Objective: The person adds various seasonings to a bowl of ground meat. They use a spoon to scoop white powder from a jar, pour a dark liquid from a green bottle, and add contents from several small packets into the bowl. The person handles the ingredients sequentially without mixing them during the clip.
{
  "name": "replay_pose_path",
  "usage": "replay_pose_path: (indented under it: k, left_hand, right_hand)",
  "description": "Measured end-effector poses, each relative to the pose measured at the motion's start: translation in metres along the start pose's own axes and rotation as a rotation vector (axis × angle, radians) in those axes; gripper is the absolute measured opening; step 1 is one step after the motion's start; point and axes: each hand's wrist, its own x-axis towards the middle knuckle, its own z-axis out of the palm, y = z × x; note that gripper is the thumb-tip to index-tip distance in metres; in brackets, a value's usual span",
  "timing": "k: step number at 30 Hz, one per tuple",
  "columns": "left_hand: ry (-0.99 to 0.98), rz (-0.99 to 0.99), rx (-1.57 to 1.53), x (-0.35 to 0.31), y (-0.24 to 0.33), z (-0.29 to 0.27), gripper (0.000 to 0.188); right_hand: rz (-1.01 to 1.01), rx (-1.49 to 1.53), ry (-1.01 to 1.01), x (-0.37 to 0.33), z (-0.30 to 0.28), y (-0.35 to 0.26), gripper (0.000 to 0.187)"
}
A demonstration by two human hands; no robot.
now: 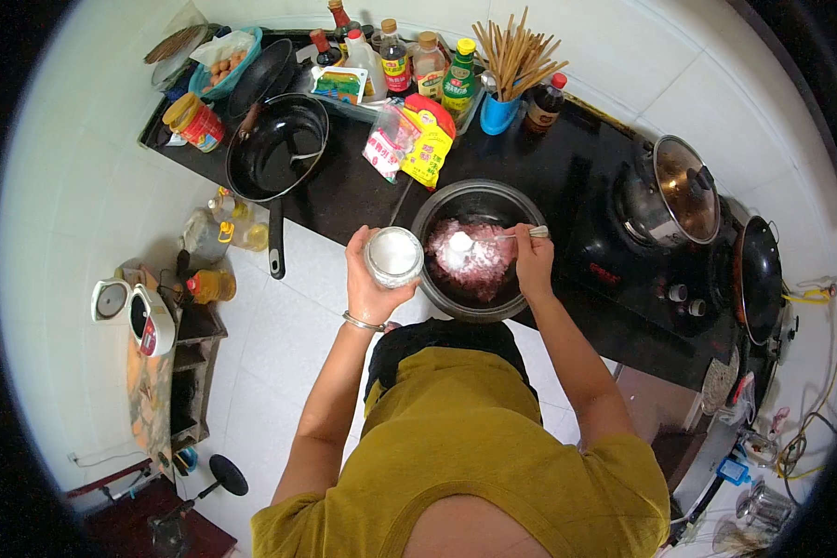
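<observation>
Currently: spoon over bowl, jar held beside it.

Right hand [533, 259] fingers pinch the handle end of a spoon [493, 238]; its long axis runs nearly level, parallel to the tabletop [567, 163] front edge, with the heaped white bowl end pointing toward the person's left, above pink minced meat in a dark bowl [479, 249] at the front edge. Left hand [374, 279] fingers wrap an open jar [393, 257] of white powder, mouth up, just beside the bowl's left rim, over the front edge.
</observation>
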Motion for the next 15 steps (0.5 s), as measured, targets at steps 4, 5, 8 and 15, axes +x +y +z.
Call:
replay_pose_path:
  k: [4, 5, 8, 15]
  left_hand:
    - [0.021, 0.008, 0.015, -0.002, -0.001, -0.002, 0.103]
    - [0.026, 0.01, 0.009, -0.002, -0.002, -0.001, 0.103]
    - [0.027, 0.025, 0.029, -0.002, 0.001, -0.002, 0.102]
    - [0.001, 0.011, -0.038, -0.001, 0.003, 0.003, 0.102]
  right_hand:
    - [-0.151, -0.117, 0.071, 0.014, -0.006, 0.013, 0.03]
    - [-0.214, -0.14, 0.103, 0.017, -0.005, 0.01, 0.03]
    - [-0.125, -0.066, 0.061, 0.013, -0.018, -0.005, 0.03]
    - [-0.208, -0.141, 0.039, -0.013, -0.041, -0.016, 0.026]
